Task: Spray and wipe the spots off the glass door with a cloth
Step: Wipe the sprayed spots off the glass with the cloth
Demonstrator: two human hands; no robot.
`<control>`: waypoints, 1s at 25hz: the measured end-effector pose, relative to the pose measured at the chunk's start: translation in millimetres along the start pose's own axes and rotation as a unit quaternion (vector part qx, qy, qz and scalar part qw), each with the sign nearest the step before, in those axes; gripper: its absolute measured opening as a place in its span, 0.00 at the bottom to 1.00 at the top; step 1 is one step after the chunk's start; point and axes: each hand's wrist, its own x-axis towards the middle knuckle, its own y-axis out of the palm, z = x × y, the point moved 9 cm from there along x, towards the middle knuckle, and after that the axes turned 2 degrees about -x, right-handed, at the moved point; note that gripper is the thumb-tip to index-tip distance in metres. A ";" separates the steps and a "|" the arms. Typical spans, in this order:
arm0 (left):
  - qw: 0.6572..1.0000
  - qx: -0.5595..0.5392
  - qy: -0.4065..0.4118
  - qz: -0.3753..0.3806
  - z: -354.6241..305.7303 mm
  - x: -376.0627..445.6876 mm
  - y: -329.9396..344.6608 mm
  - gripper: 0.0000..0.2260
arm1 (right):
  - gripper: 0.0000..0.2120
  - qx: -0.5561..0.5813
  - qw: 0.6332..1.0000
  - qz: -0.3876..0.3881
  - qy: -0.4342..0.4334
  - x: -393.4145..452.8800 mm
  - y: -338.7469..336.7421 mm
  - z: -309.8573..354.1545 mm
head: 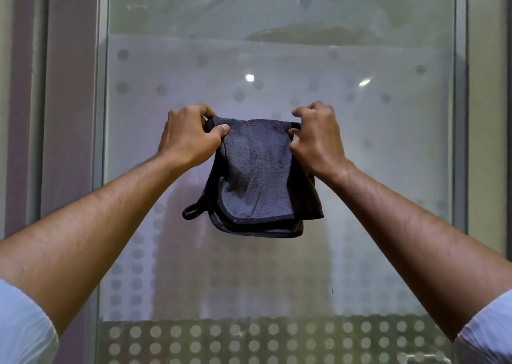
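A dark grey cloth (256, 175) hangs folded in front of the glass door (388, 169), held up by its top edge. My left hand (188, 135) pinches the cloth's upper left corner. My right hand (318, 137) grips the upper right corner. The cloth's lower layers and a small hanging loop dangle below. The glass has a frosted band with round dots, some pale and some grey. No spray bottle is in view.
A metal door frame (461, 141) runs down the right side of the glass and another (101, 141) down the left. A wall strip (66, 114) lies to the left. Rows of white dots (249, 336) cross the lower glass.
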 end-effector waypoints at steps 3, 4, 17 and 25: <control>1.000 0.013 -0.005 0.017 3.8 2.0 -1.4 0.11 | 0.12 -0.024 0.999 0.018 0.014 3.6 -0.6 -6.4; 1.000 0.015 -0.008 0.019 4.9 2.6 -1.8 0.11 | 0.12 -0.026 0.999 0.022 0.014 4.5 -1.9 -7.0; 0.991 -0.092 -0.078 0.059 5.8 -1.3 -6.4 0.14 | 0.07 0.035 0.994 0.088 0.047 2.0 -25.5 -20.7; 0.972 -0.165 -0.092 0.136 -9.5 -32.2 37.6 0.15 | 0.10 -0.013 0.984 0.152 0.086 -24.5 -53.0 -60.6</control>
